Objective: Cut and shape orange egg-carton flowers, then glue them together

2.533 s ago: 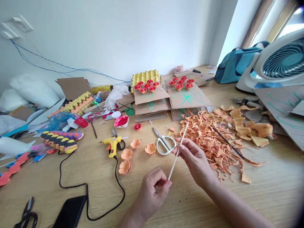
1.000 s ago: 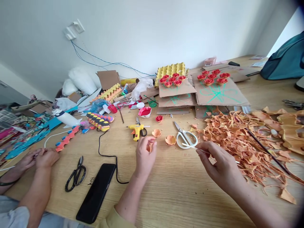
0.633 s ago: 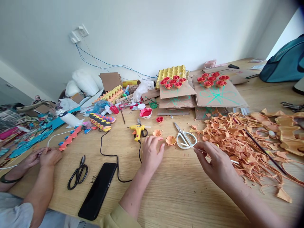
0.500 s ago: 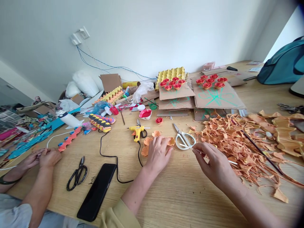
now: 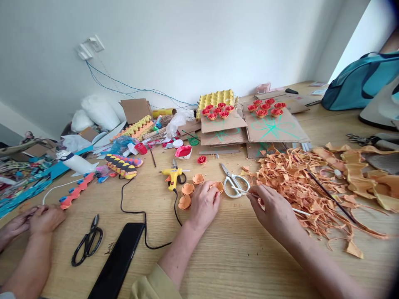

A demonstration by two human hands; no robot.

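Observation:
My left hand (image 5: pixel 204 203) rests on the wooden table (image 5: pixel 237 257), its fingers curled over an orange paper flower (image 5: pixel 218 185) just left of the white scissors (image 5: pixel 233 185). Three more orange flowers (image 5: pixel 187 189) lie left of that hand, next to a yellow glue gun (image 5: pixel 172 176). My right hand (image 5: pixel 274 211) pinches a thin white stick (image 5: pixel 301 211) that lies nearly level, with its left tip over the scissors' handles.
A heap of orange paper scraps (image 5: pixel 299 182) fills the right side, with a dark rod (image 5: pixel 330 195) across it. Cardboard sheets (image 5: pixel 274 126) carry red flowers at the back. A black phone (image 5: pixel 116 265), black scissors (image 5: pixel 87 243) and another person's hands (image 5: pixel 34 220) are at the left.
My left hand let go of the stick's lower end, reached forward among the orange flowers and closed on the one by the scissors. My right hand lowered the stick to nearly level.

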